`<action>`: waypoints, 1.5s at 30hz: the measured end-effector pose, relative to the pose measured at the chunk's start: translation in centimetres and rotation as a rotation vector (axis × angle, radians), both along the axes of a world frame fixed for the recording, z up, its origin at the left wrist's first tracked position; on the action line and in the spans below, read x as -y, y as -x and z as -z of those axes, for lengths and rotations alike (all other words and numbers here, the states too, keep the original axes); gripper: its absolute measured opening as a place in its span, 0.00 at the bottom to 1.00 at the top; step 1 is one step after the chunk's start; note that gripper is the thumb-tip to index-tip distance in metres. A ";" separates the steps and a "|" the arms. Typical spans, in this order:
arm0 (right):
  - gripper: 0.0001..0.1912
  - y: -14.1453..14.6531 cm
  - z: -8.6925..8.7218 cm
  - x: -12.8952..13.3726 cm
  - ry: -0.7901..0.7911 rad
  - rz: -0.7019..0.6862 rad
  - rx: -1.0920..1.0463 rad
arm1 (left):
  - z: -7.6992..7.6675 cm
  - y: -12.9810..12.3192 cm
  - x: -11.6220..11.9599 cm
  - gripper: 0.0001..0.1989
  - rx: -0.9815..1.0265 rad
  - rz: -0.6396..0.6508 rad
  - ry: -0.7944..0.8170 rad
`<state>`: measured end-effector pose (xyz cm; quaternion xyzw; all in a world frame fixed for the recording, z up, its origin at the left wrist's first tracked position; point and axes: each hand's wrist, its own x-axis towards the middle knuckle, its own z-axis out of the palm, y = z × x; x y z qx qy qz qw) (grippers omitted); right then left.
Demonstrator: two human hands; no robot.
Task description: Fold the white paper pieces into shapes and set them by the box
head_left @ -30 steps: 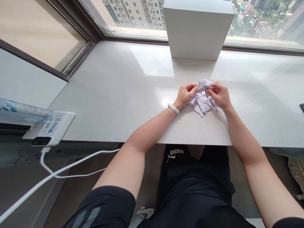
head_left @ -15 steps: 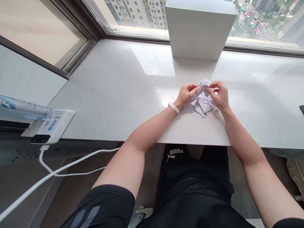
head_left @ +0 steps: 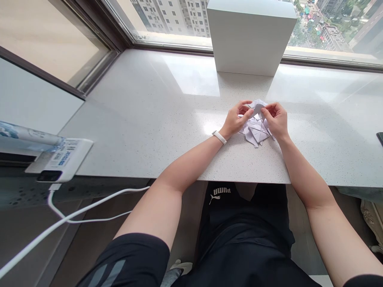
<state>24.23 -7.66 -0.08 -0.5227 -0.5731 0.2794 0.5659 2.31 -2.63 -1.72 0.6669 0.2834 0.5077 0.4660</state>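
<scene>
A folded white paper model (head_left: 256,131), many-pointed and creased into triangles, lies on the speckled white stone counter (head_left: 167,95). My right hand (head_left: 275,120) pinches its upper flap between thumb and fingers. My left hand (head_left: 237,118) sits just left of that flap, with fingers spread and fingertips near the paper's upper edge. A white band (head_left: 219,137) circles my left wrist. The hands hide the model's upper middle.
A white square block (head_left: 250,40) stands at the back against the window glass. At the counter's left edge lies a white boxed device (head_left: 64,159) with a white cable (head_left: 89,207) hanging down. A dark object (head_left: 380,137) sits at the right edge.
My left hand has drawn slightly left and its fingers have spread away from the paper flap. My right hand still pinches the paper. The view has shifted very slightly.
</scene>
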 end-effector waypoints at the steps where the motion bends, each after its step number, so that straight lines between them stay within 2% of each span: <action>1: 0.35 -0.1 0.0 0.0 0.000 0.002 -0.002 | -0.1 -0.1 0.2 0.29 -0.013 -0.014 -0.030; 7: 0.36 0.3 -0.1 0.1 -0.020 0.030 -0.018 | -0.4 -0.1 0.7 0.16 -0.044 -0.061 -0.140; 10: 0.37 0.5 -0.1 0.2 -0.016 0.031 -0.020 | -0.4 0.1 0.8 0.13 -0.032 -0.066 -0.140; 18: 0.37 0.6 -0.4 0.3 -0.030 0.007 -0.006 | -0.7 0.0 0.9 0.15 0.017 -0.068 -0.076; 24: 0.38 0.9 -0.5 0.4 0.034 -0.055 -0.058 | 0.1 -0.1 0.1 0.18 0.116 -0.081 0.031; 29: 0.33 0.8 -0.1 0.4 0.027 -0.058 -0.035 | 0.0 -0.3 -0.1 0.17 0.146 -0.089 0.100; 37: 0.29 -0.1 0.4 -0.1 0.011 -0.037 -0.018 | 0.0 0.0 0.1 0.16 0.100 -0.066 0.044; 45: 0.31 -0.2 0.4 -0.1 0.040 -0.015 -0.083 | 0.5 0.1 -0.1 0.16 0.062 -0.098 -0.031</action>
